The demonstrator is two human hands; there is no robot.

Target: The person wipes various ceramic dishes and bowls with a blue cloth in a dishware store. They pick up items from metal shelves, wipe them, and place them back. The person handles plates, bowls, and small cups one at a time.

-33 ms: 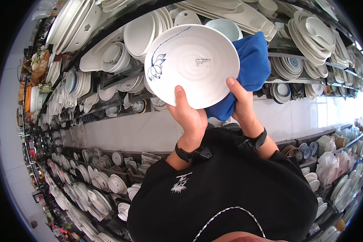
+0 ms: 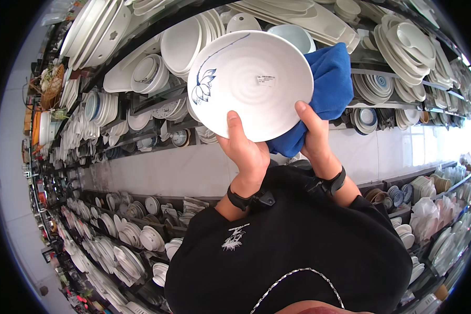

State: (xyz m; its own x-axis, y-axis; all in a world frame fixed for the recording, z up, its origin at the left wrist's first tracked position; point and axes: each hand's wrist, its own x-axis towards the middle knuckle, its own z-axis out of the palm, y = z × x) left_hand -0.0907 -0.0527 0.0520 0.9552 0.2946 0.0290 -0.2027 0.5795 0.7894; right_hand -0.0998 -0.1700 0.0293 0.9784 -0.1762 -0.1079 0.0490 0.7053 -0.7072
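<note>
A round white plate [image 2: 246,104] with a blue flower drawn near its left rim and a small paper label inside is held up before me. My left hand [image 2: 244,152] grips its lower edge, thumb on the face and fingers hidden underneath. On the lower right edge, my right hand [image 2: 315,131] presses its thumb by the rim, and its fingers are behind. A blue cloth [image 2: 329,81] is bunched in that hand, behind and to the right of the plate. The cloth touches the plate's right side.
Ahead, shelves carry stacked white plates [image 2: 183,44], a pale bowl [image 2: 292,37] and blue-rimmed dishes [image 2: 374,86]. Behind me stands another shelf row with small dishes [image 2: 152,238] and plastic-wrapped ware [image 2: 429,217]. A pale tiled floor [image 2: 146,170] runs between them.
The plate and the blue cloth have shifted very slightly to the right. Both hands keep their hold.
</note>
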